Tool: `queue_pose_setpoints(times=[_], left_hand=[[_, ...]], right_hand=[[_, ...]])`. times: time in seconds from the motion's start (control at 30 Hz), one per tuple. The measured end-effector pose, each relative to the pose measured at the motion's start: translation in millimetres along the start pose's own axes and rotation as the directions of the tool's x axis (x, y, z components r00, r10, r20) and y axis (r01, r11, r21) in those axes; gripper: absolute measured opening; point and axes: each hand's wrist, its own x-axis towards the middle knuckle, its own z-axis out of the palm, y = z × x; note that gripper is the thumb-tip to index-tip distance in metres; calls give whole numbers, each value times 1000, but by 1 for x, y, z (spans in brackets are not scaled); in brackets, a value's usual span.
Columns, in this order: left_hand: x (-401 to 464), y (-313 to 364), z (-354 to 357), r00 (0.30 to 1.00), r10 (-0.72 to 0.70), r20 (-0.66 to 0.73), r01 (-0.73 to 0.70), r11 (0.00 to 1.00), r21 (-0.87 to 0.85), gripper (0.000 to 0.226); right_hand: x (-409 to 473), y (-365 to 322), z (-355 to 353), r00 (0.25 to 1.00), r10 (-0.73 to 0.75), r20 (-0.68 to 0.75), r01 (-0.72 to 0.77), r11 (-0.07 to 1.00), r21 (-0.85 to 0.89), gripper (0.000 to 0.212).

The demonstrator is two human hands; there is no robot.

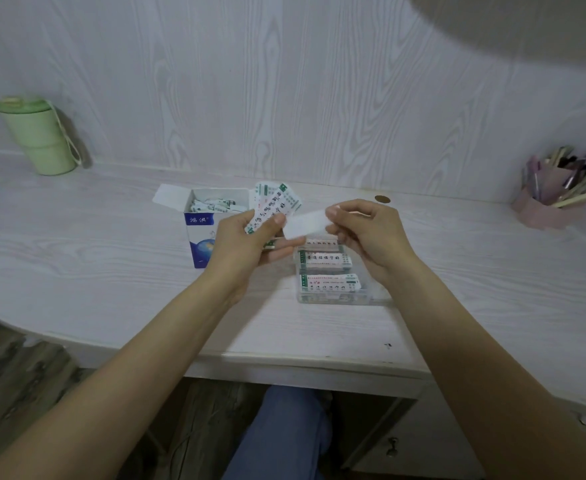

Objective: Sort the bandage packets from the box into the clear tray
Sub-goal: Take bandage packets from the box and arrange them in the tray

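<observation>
A fanned bunch of bandage packets (273, 206) is gripped in the left hand (246, 242), thumb pressed across the printed faces, just above the middle of the surface (94, 271). A single packet (305, 223), its blank white side showing, is pinched at its right end between the thumb and fingers of the right hand (371, 237); its left end lies against the left thumb. Directly below both hands the clear tray (333, 277) is seen, with printed packets laid flat in stacked rows inside. The box (203, 237), blue and white with its flap open, is stood just left of the tray, more packets visible within. A green cup (40, 136) is placed near the back left corner, and a pink pen holder (554, 195) at the right edge.
</observation>
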Motion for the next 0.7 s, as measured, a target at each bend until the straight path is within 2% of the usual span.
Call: queue_pose_setpoints(times=[0.07, 0.17, 0.23, 0.3, 0.43, 0.57, 0.7], left_hand=[[4, 2, -2, 997, 63, -50, -60, 997, 50, 13], [8, 4, -2, 988, 130, -86, -123, 989, 77, 13], [9, 6, -2, 989, 121, -86, -118, 992, 46, 16], [9, 9, -2, 992, 103, -73, -102, 995, 17, 18], [12, 13, -1, 993, 108, -53, -106, 993, 44, 12], [14, 12, -2, 996, 79, -41, -78, 996, 33, 15], [16, 9, -3, 998, 62, -28, -61, 997, 47, 20]], right_hand=[[5, -4, -6, 999, 38, 20, -40, 992, 123, 5], [14, -7, -13, 999, 22, 49, -28, 992, 120, 13], [21, -5, -16, 999, -46, 18, 46, 999, -17, 3], [29, 0, -20, 994, -104, -11, 98, 961, -258, 17], [43, 11, -22, 990, -140, 15, 115, 743, -660, 16], [49, 19, -14, 980, -162, 117, 186, 529, -828, 15], [51, 26, -5, 975, -121, 184, 216, 344, -914, 13]])
